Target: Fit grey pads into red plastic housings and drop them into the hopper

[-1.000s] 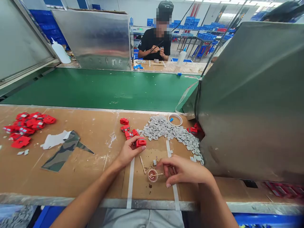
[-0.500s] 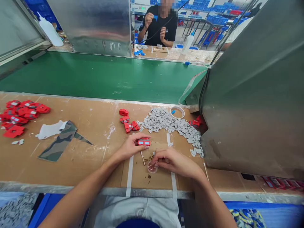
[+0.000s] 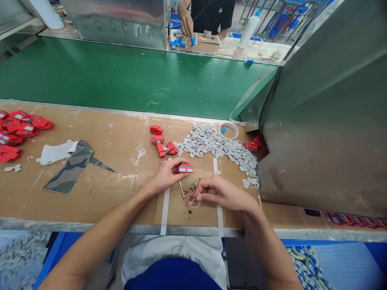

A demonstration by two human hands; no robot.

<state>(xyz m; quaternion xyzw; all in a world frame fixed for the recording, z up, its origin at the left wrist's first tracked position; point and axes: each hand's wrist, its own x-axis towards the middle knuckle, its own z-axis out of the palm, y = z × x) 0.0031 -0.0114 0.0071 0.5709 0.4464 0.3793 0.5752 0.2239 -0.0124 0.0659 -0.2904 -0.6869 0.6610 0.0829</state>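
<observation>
My left hand (image 3: 165,175) is closed around one end of a red toy part (image 3: 186,168) with two pale window-like panels facing me. My right hand (image 3: 216,192) pinches what looks like a thin white stick, its tip down in a small round clear dish (image 3: 194,200); the fingers hide most of it. A cotton swab (image 3: 182,189) lies on the cardboard between the hands, with brown crumbs around the dish. Beyond them spreads a heap of small grey plastic pieces (image 3: 208,141), and several red parts (image 3: 161,150) lie to its left.
A tape roll (image 3: 228,131) rests at the heap's back edge. Red parts (image 3: 21,127) are piled at far left near a camouflage cloth strip (image 3: 69,169). A metal panel (image 3: 314,112) bounds the right side. Across the green belt (image 3: 127,80), a co-worker's hand (image 3: 187,25) holds a blue piece.
The view has tilted downward, so the scene sits higher. My hands stay almost in place, the right one still at the dish. The co-worker's hand has come down to the bench with the blue piece.
</observation>
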